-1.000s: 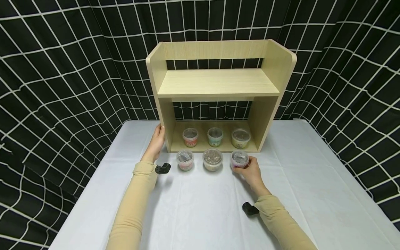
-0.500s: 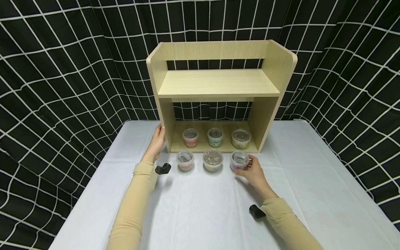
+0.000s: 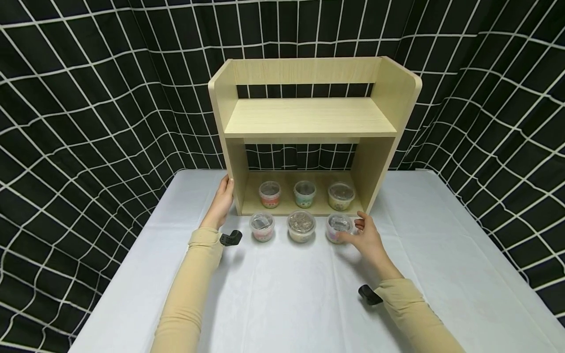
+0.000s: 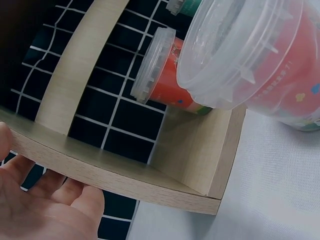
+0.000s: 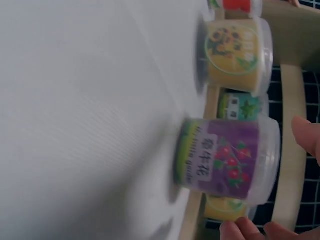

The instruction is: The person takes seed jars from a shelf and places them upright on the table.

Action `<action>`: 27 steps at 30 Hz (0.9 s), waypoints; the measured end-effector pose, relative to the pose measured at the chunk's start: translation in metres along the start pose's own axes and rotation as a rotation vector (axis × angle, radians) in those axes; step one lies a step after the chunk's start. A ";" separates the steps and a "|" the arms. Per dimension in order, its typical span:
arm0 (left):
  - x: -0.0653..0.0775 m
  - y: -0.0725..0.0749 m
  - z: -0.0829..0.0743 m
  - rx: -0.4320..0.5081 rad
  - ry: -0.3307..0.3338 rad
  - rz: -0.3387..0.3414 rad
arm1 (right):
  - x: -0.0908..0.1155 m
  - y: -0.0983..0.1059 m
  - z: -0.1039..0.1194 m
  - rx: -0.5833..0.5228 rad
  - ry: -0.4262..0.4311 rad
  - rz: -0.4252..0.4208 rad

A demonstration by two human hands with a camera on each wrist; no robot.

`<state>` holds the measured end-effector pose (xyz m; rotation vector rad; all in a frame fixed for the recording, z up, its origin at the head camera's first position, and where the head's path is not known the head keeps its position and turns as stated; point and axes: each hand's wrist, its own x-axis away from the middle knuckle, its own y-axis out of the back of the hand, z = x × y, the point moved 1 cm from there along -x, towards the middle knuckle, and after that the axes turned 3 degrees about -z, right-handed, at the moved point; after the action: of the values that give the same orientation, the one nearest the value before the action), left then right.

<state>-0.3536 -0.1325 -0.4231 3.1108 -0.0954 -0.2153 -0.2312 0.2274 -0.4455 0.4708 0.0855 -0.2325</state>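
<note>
My left hand (image 3: 219, 203) holds the left side panel of a pale wooden shelf (image 3: 309, 117). In the left wrist view its fingers (image 4: 70, 192) lie along the panel's outer face, with the thumb at the front edge. In front of the shelf's right end stands a small lidded tub with a purple label (image 5: 230, 157), upright on the cloth. My right hand (image 3: 368, 242) is beside this tub, thumb and fingers spread apart around its near and right sides. The right wrist view shows a gap between the fingertips (image 5: 232, 230) and the tub's lid.
A pink-labelled tub (image 3: 262, 228) and a yellowish tub (image 3: 301, 228) stand in the same front row. On the bottom board sit a red tub (image 3: 269, 195), a teal tub (image 3: 304, 194) and a yellow tub (image 3: 341, 197). Black gridded cloth (image 3: 88, 122) hangs around the white-covered table (image 3: 282, 304).
My right hand has let go of the purple tub and drawn back slightly right, its fingers spreading. The tub stays at the row's right end. My left hand has not moved.
</note>
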 end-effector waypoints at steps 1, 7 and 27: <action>0.000 0.000 0.000 0.000 0.001 0.001 | -0.001 0.002 0.002 0.003 0.005 -0.004; 0.003 0.000 -0.004 0.017 -0.001 0.014 | -0.015 0.012 0.008 -0.005 -0.002 0.002; 0.016 -0.004 -0.025 0.031 0.009 0.044 | -0.043 0.037 0.044 -0.016 0.032 -0.022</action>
<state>-0.3339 -0.1287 -0.4008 3.1360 -0.1691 -0.2009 -0.2633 0.2476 -0.3844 0.4582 0.1242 -0.2460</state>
